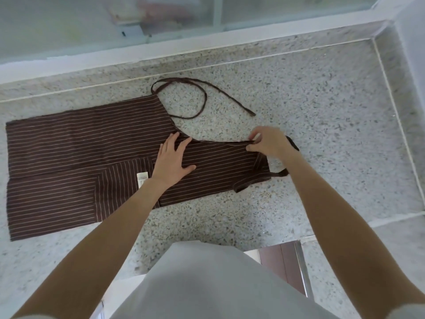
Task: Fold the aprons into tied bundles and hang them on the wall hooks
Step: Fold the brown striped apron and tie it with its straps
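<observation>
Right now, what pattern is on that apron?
Dark brown with thin pale stripes; the apron shows clearly in the head view.

The apron point(80, 157) lies flat on the counter point(322, 111), its tie point(202, 93) looped behind (toward the window point(92, 19))

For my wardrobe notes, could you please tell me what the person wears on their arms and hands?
Both forearms are bare up to the frame's lower corners. The left hand has no glove, ring or watch showing. At the wrist of the right hand sits a dark band. A light grey top covers the torso.
</observation>
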A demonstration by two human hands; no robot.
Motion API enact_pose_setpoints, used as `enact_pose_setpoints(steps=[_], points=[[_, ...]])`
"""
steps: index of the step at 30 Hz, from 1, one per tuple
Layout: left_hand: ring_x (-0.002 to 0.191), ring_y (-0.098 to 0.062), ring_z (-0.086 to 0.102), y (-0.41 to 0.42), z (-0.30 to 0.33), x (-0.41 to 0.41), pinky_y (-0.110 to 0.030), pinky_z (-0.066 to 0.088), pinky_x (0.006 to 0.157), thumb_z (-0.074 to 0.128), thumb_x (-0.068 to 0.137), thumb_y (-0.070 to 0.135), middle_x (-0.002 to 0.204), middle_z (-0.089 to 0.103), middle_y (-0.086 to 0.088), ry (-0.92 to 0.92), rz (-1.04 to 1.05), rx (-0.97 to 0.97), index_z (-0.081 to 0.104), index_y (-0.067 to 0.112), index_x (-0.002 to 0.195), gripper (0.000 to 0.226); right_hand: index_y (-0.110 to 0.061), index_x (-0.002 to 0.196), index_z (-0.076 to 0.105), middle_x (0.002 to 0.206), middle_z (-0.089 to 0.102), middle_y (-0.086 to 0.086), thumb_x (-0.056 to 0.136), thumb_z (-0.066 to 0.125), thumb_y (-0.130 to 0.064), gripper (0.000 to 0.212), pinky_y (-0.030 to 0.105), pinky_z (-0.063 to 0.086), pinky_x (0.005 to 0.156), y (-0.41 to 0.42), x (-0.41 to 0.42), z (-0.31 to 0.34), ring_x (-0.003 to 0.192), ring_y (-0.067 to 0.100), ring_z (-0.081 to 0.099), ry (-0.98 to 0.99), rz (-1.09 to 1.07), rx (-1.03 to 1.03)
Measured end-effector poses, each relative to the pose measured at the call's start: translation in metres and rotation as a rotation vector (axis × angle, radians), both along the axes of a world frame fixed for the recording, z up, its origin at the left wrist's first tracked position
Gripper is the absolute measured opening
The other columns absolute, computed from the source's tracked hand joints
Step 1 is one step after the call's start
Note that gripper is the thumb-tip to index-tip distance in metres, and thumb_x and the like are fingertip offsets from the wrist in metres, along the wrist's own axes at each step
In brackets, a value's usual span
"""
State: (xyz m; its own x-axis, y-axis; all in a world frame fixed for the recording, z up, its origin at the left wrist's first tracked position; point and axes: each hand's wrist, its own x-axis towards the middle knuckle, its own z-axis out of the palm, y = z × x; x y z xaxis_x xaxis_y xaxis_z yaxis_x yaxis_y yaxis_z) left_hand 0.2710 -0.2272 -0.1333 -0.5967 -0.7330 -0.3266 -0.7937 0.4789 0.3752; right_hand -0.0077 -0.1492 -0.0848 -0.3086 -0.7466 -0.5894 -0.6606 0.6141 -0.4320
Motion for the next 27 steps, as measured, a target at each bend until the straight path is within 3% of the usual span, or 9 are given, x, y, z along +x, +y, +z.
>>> enact_pose_setpoints(steps=[3, 5, 8, 11, 14, 18, 21, 24, 27], points=[[0.142, -0.031, 0.012, 0.0, 0.0, 0.0, -0.048, 0.016, 0.116, 0.069, 0.079, 0.044, 0.154, 0.015, -0.012, 0.002, 0.013, 0.001, 0.026, 0.025, 0.145, 0.081, -0.019, 0.09, 0.064, 0.1, 0.065, 0.004, 0.078, 0.075, -0.03, 0.02, 0.028, 0.045, 0.07, -0.014, -0.022, -0.005, 0.087, 0.02, 0.061, 0.064, 0.05, 0.121], [0.142, -0.031, 0.013, 0.002, 0.003, -0.002, -0.049, 0.017, 0.115, 0.07, 0.079, 0.044, 0.153, 0.016, -0.012, -0.02, 0.024, -0.009, 0.027, 0.026, 0.145, 0.081, -0.02, 0.096, 0.064, 0.105, 0.065, 0.004, 0.081, 0.071, -0.032, 0.021, 0.032, 0.049, 0.075, -0.011, -0.025, -0.01, 0.094, 0.022, 0.061, 0.147, 0.064, 0.117], [0.139, -0.034, 0.016, 0.008, 0.01, -0.01, -0.05, 0.02, 0.112, 0.073, 0.076, 0.037, 0.151, 0.019, -0.015, -0.056, 0.028, -0.102, 0.03, 0.024, 0.143, 0.081, -0.02, 0.111, 0.059, 0.113, 0.06, 0.004, 0.086, 0.064, -0.027, 0.027, 0.04, 0.047, 0.086, 0.018, -0.017, -0.013, 0.103, 0.026, 0.056, 0.273, 0.086, -0.118], [0.134, -0.033, 0.026, 0.023, 0.014, -0.024, -0.049, 0.027, 0.109, 0.072, 0.074, 0.034, 0.144, 0.029, -0.014, -0.017, -0.078, -0.202, 0.037, 0.022, 0.138, 0.074, -0.016, 0.111, 0.06, 0.108, 0.059, 0.007, 0.087, 0.063, -0.03, 0.027, 0.039, 0.042, 0.089, 0.058, 0.008, -0.011, 0.102, 0.029, 0.053, 0.339, 0.048, -0.477], [0.133, -0.03, 0.028, 0.043, 0.012, -0.037, -0.048, 0.028, 0.108, 0.066, 0.076, 0.051, 0.143, 0.032, -0.01, 0.001, -0.155, -0.157, 0.039, 0.023, 0.138, 0.073, -0.02, 0.122, 0.056, 0.108, 0.056, 0.008, 0.079, 0.068, -0.046, 0.051, 0.041, 0.045, 0.084, 0.091, 0.037, -0.021, 0.097, 0.027, 0.052, 0.375, 0.22, -0.443], [0.14, -0.034, 0.01, 0.062, 0.006, -0.05, -0.053, 0.018, 0.112, 0.061, 0.074, 0.064, 0.152, 0.017, -0.01, -0.128, -0.219, -0.053, 0.025, 0.028, 0.145, 0.088, -0.025, 0.127, 0.057, 0.084, 0.057, 0.004, 0.074, 0.075, -0.016, 0.057, 0.036, 0.045, 0.074, 0.109, 0.036, -0.039, 0.08, 0.025, 0.053, 0.401, 0.362, -0.515], [0.141, -0.034, 0.004, 0.064, 0.007, -0.053, -0.055, 0.013, 0.113, 0.064, 0.072, 0.063, 0.153, 0.01, -0.01, -0.159, -0.21, -0.025, 0.021, 0.03, 0.146, 0.091, -0.024, 0.111, 0.068, 0.084, 0.054, 0.005, 0.077, 0.053, 0.0, 0.043, 0.033, 0.031, 0.079, 0.113, -0.002, -0.032, 0.086, 0.022, 0.04, 0.467, 0.448, -0.64], [0.14, -0.034, 0.005, 0.061, 0.008, -0.051, -0.055, 0.015, 0.113, 0.068, 0.069, 0.062, 0.152, 0.012, -0.009, -0.142, -0.197, -0.016, 0.024, 0.031, 0.144, 0.092, -0.023, 0.096, 0.073, 0.113, 0.059, 0.012, 0.067, 0.065, 0.008, 0.043, 0.039, 0.026, 0.097, 0.125, -0.056, -0.025, 0.114, 0.027, 0.04, 0.565, 0.46, -0.51], [0.14, -0.034, 0.005, 0.06, 0.007, -0.049, -0.056, 0.016, 0.113, 0.07, 0.067, 0.06, 0.151, 0.013, -0.009, -0.126, -0.198, -0.009, 0.027, 0.03, 0.143, 0.092, -0.026, 0.119, 0.063, 0.154, 0.025, 0.007, 0.07, 0.072, -0.004, 0.056, 0.054, 0.0, 0.114, 0.139, -0.091, -0.015, 0.144, 0.029, 0.007, 0.581, 0.486, -0.148]])
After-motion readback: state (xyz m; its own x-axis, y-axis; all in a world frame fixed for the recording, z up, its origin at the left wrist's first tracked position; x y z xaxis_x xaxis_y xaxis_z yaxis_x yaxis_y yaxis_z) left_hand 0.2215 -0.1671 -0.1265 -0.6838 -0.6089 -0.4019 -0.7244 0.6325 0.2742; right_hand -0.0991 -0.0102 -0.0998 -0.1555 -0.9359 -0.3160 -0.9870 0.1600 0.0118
